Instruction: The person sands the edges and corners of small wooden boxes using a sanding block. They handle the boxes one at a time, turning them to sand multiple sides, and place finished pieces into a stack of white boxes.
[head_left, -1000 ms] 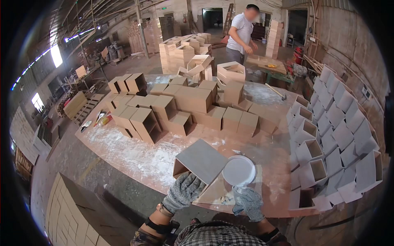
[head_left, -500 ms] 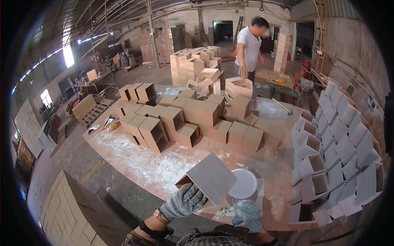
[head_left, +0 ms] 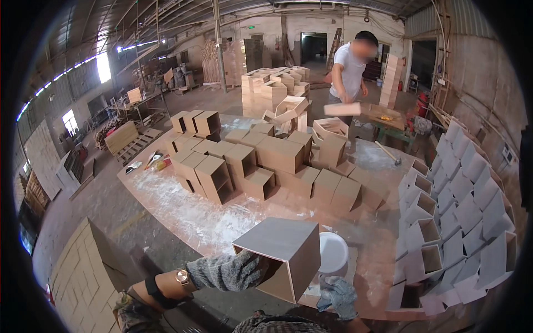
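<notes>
My left hand (head_left: 236, 271), in a grey knit glove, reaches into the open side of a square wooden box (head_left: 286, 252) and holds it lifted above the near edge of the work table (head_left: 183, 211). My right hand (head_left: 337, 294), in a blue-grey glove, sits low by the table edge, just under a white round bucket (head_left: 333, 251); I cannot tell if it grips anything. The box hides part of the bucket.
Many open wooden boxes (head_left: 261, 161) crowd the middle of the dusty table, and more are stacked at the right (head_left: 461, 216). A person in a white shirt (head_left: 351, 69) stands at the far end holding a board. Stacked panels (head_left: 89, 272) stand at lower left.
The box in my left hand has turned and swung up, its flat side now facing up and right. My head has tilted, so the scene sits lower in view.
</notes>
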The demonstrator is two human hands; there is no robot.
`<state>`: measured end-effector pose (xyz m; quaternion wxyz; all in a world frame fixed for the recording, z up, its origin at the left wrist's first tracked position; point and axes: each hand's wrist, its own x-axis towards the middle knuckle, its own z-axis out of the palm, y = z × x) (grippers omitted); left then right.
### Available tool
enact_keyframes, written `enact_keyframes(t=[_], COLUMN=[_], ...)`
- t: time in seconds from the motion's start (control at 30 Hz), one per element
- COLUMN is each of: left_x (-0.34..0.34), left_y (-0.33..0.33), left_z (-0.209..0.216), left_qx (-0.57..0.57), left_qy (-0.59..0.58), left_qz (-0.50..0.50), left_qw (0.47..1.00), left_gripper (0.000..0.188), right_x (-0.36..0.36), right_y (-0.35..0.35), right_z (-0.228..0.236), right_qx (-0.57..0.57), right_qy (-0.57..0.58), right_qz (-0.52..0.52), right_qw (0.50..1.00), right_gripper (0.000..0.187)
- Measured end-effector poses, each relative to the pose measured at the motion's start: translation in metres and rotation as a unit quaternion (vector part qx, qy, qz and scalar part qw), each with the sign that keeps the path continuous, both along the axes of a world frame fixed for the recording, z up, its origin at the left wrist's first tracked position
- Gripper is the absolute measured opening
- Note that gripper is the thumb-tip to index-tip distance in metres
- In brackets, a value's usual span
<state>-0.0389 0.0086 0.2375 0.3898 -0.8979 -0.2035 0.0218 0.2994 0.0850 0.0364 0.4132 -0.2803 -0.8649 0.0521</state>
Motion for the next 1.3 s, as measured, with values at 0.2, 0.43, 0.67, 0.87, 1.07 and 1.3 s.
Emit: enact_keyframes(t=[0.2,0.43,0.67,0.87,1.07,1.3], left_x=[0.005,0.022,0.025,0.023,0.051,0.031], left_y=[-0.007,0.017,0.006,0.026,0.035,0.055], left_z=[0.002,0.002,-0.063,-0.157,-0.146,-0.175], left_qx=[0.075,0.001,-0.241,-0.636,-0.565,-0.580], left_qy=[0.053,0.134,-0.123,-0.642,-0.720,-0.685], left_qz=[-0.004,0.016,0.212,0.178,0.282,0.347], left_qw=[0.996,0.991,0.939,0.391,0.290,0.270], left_gripper=[0.040,0.037,0.040,0.026,0.029,0.030], right_x=[-0.011,0.009,-0.009,-0.004,-0.007,-0.013], right_y=[-0.010,0.007,0.003,0.006,0.012,0.012], right_z=[-0.014,-0.019,-0.003,-0.006,-0.005,-0.012], right_qx=[-0.189,-0.041,-0.054,-0.100,-0.106,-0.111], right_qy=[0.113,-0.081,-0.024,0.005,0.002,0.003], right_qz=[0.008,0.024,0.008,-0.021,-0.031,-0.028], right_qw=[0.975,0.996,0.998,0.995,0.994,0.993], right_gripper=[0.037,0.055,0.040,0.039,0.039,0.038])
